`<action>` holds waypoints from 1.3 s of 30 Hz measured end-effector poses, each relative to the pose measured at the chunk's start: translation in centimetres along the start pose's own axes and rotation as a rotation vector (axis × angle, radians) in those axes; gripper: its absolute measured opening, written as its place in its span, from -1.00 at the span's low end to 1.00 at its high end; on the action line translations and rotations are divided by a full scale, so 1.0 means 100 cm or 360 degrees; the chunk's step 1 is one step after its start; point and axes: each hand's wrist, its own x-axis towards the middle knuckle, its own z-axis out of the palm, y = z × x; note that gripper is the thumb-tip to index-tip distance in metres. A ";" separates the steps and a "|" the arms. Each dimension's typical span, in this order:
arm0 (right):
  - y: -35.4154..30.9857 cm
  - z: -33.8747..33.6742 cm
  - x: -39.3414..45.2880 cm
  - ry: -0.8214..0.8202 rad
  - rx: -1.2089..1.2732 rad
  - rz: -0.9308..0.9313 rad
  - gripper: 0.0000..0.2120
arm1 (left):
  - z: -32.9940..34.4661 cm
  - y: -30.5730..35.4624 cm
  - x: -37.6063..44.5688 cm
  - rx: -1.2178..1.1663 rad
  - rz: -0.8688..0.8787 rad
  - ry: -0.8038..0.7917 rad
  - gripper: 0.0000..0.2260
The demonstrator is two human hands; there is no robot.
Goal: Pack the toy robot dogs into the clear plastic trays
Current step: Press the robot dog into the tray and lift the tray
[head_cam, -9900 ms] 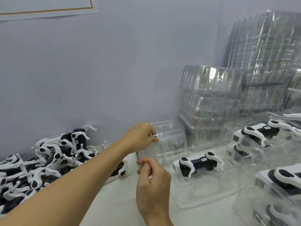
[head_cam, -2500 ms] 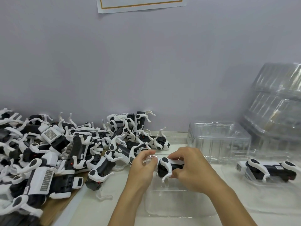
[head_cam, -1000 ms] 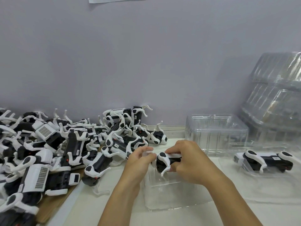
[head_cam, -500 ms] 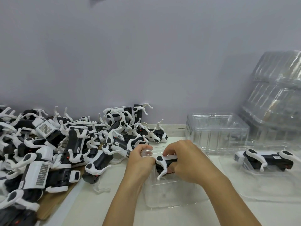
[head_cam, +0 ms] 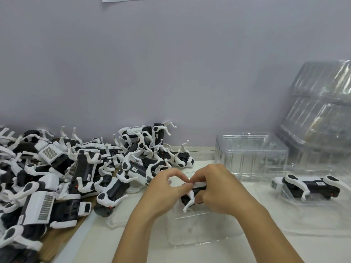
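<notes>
While we hold the toy robot dog (head_cam: 191, 194) over the clear tray (head_cam: 201, 232) at the middle of the white table (head_cam: 144, 242), we judge the thin white leg that sticks down from it to be the main risk. If that leg meets the tray's rim or a moulded edge instead of its recess, pressing down could bend it or tip the light tray, which nothing pins in place. We also think the dog could seat crooked, because our own fingers hide most of its black body and we cannot see how it lines up with the cavity.

Our left hand (head_cam: 163, 192) is curled, with thumb and forefinger pinching the white upper end of the dog. Our right hand (head_cam: 218, 188) is curled too, fingers wrapped around the body from the right side. Both hands touch each other at the fingertips above the toy, and neither rests on the tray as far as we can tell.

To the right, 1 packed dog (head_cam: 307, 188) lies in its own tray (head_cam: 322, 224), well apart from our hands. Behind it stands a small stack of empty trays (head_cam: 250, 154), with a taller stack (head_cam: 322, 111) against the wall. On the left, a heap of unpacked dogs (head_cam: 76, 168) crowds the table, its nearest one just beside our left wrist, where a stray elbow could drag it along.
</notes>
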 end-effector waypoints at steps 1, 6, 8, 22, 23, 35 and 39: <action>0.000 0.000 0.000 -0.0001 -0.0005 -0.0002 -0.68 | 0.000 -0.001 0.000 0.0009 -0.0006 0.0002 -0.92; -0.001 0.000 0.000 0.0016 -0.0052 -0.0048 -0.67 | 0.004 -0.002 0.001 0.0129 -0.0058 0.0036 -0.90; 0.001 -0.001 0.000 0.0021 -0.0019 -0.0061 -0.67 | 0.005 -0.003 0.001 0.0125 -0.0069 0.0026 -0.90; 0.031 -0.043 -0.010 0.0098 0.0083 0.0184 -0.89 | 0.004 0.000 -0.002 0.0095 -0.0111 0.0023 -0.89; 0.030 -0.042 -0.009 0.0112 0.0087 0.0206 -0.91 | 0.004 0.000 -0.002 0.0089 -0.0110 0.0021 -0.89; 0.032 -0.032 -0.007 0.0118 0.0076 0.0304 -0.81 | 0.006 0.002 -0.003 0.0114 -0.0091 0.0035 -0.89; 0.034 -0.039 -0.009 0.0053 0.0106 0.0294 -0.84 | 0.006 0.002 -0.002 0.0095 -0.0071 0.0060 -0.90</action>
